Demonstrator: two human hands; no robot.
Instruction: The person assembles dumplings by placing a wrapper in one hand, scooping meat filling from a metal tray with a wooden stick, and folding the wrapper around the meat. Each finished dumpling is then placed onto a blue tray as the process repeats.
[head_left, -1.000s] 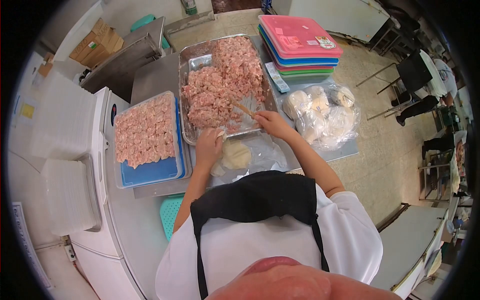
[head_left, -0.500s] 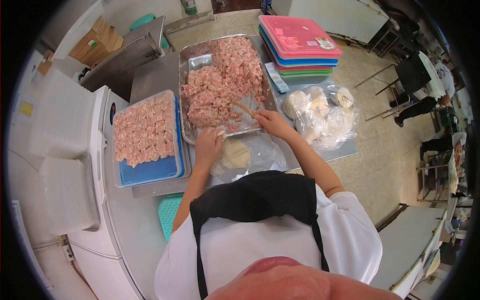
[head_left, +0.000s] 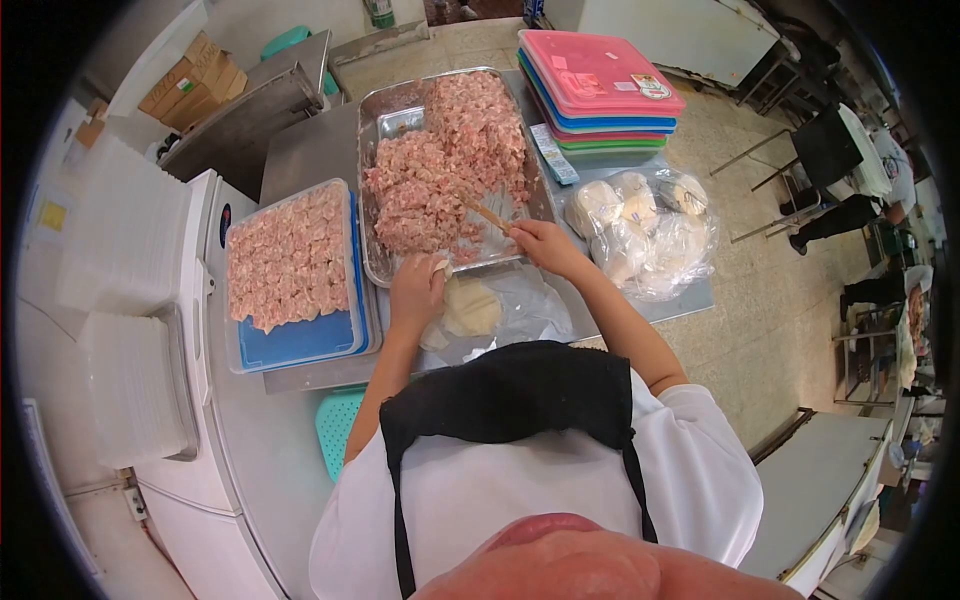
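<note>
My right hand (head_left: 541,246) is closed on the end of a wooden spatula (head_left: 490,214), whose tip reaches into the ground meat (head_left: 440,165) in a large metal tray (head_left: 550,205). Just below the tray's near left corner, my left hand (head_left: 416,289) has its fingers wrapped round a pale dough wrapper (head_left: 443,268). Beside it, a stack of round wrappers (head_left: 472,307) lies on clear plastic (head_left: 540,305). To the left, rows of meat-filled pieces (head_left: 290,255) cover most of a blue-based tray (head_left: 300,347).
Stacked coloured lids (head_left: 600,75) stand at the back right, with bagged round wrappers (head_left: 650,230) in front. A white freezer (head_left: 240,440) is at the left. Farther right, a person in dark trousers (head_left: 840,220) is near a black chair (head_left: 825,150).
My hands look almost unchanged in place and grip. At the far right, the other person has shifted slightly.
</note>
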